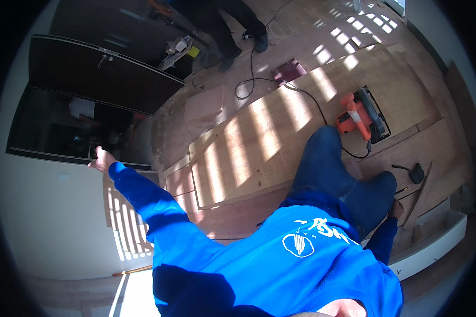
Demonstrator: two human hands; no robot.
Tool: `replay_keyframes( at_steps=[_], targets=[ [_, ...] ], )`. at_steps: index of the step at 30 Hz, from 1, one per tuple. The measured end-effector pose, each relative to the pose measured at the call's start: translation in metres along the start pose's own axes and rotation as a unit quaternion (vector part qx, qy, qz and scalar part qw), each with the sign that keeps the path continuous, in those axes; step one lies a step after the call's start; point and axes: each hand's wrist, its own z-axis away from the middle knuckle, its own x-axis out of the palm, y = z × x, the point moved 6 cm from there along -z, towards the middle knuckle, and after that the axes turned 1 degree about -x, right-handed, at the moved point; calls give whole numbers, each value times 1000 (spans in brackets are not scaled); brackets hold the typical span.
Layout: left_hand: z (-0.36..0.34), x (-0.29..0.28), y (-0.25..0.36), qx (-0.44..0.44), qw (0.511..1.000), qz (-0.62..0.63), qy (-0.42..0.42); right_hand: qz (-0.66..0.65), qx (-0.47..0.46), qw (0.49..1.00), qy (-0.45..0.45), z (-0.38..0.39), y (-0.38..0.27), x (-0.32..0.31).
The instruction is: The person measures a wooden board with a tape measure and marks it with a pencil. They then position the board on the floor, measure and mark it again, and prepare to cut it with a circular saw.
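I kneel in a blue top and jeans. My left hand (103, 159) reaches out to the lower edge of a dark glossy cabinet panel (47, 124), thumb and fingers apart; contact with the panel's edge is hard to make out. On the other side, my right hand (397, 209) is low beside my knee, partly covered by my sleeve and leg. Its fingers look closed around a thin pencil (402, 190). A black tape measure (417, 173) lies just beyond that hand. Farther up, an orange circular saw (358, 117) rests on a wooden board (238, 142).
Another person's legs (225, 31) stand at the far side. A black power cord (252, 79) loops over the floor. A reddish box (289, 70) lies behind the board. A white drawer-like frame (433, 244) is at the right. A key hangs in the dark upper door (69, 66).
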Motion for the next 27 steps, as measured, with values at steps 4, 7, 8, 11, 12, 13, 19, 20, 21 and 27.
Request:
replay_keyframes(
  at_steps=[4, 7, 8, 11, 12, 13, 19, 20, 21, 27],
  targets=[
    [20, 18, -13, -66, 944, 130, -297, 73, -11, 996, 42, 24, -6, 1],
    [137, 83, -65, -204, 855, 52, -473, 77, -10, 989, 128, 60, -34, -2],
    [191, 106, -82, -180, 830, 0, -528, 104, -13, 978, 179, 74, -52, -1],
    [374, 158, -130, -146, 679, -105, -712, 181, -208, 941, 194, 136, -146, 15],
    [432, 163, -136, -74, 645, -98, -754, 146, -238, 948, 152, 148, -177, 38],
    [484, 163, -140, -67, 636, -65, -766, 132, -322, 927, 139, 168, -210, 68],
    [663, 96, -109, -25, 504, -117, -855, 192, -570, 795, -80, 213, -330, 269],
    [684, 90, -99, -28, 489, -113, -864, 213, -544, 802, -127, 206, -334, 294],
    [702, 86, -92, -36, 488, -113, -865, 233, -522, 803, -169, 199, -336, 317],
    [820, 98, -49, -40, 443, -94, -891, 346, -385, 831, -204, 166, -302, 371]
  ],
)
